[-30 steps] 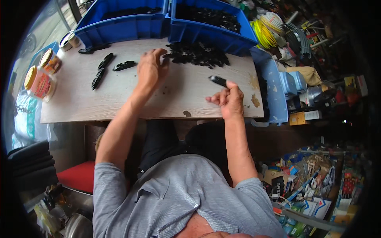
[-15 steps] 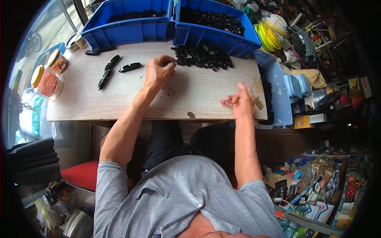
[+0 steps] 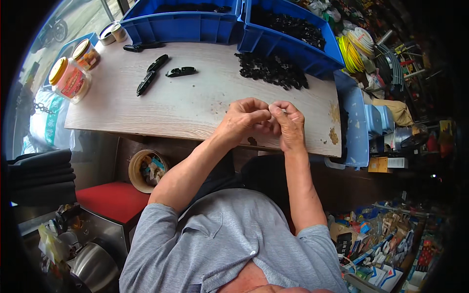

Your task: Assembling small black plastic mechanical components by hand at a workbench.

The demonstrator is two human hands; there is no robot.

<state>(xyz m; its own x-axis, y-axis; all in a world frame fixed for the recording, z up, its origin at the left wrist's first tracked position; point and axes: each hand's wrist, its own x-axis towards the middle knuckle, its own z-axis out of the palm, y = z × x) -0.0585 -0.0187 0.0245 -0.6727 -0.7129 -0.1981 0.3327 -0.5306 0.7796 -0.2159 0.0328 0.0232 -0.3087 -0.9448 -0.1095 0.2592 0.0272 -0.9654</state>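
Observation:
My left hand (image 3: 244, 118) and my right hand (image 3: 290, 122) meet above the near edge of the table, fingertips against each other. Both are closed in a pinch; whatever lies between the fingers is too small or hidden to name. Beyond them spreads a pile of small black plastic parts (image 3: 271, 71). To the left, a single long black part (image 3: 181, 72) rests on the tabletop. Two more black parts (image 3: 152, 73) lie end to end beside it, and others (image 3: 143, 46) lie farther back near the bin.
Two blue bins (image 3: 181, 28) of black pieces stand along the back. Lidded jars (image 3: 70, 83) occupy the left end of the wooden table (image 3: 117, 105). A light-blue tub (image 3: 355, 122) sits against the right edge. A round waste bucket (image 3: 136, 171) is below, by a red seat (image 3: 110, 201).
My left hand has come away from the black pile toward me and to the right. My right hand has shifted left and closed, so the two now touch. The view has turned slightly.

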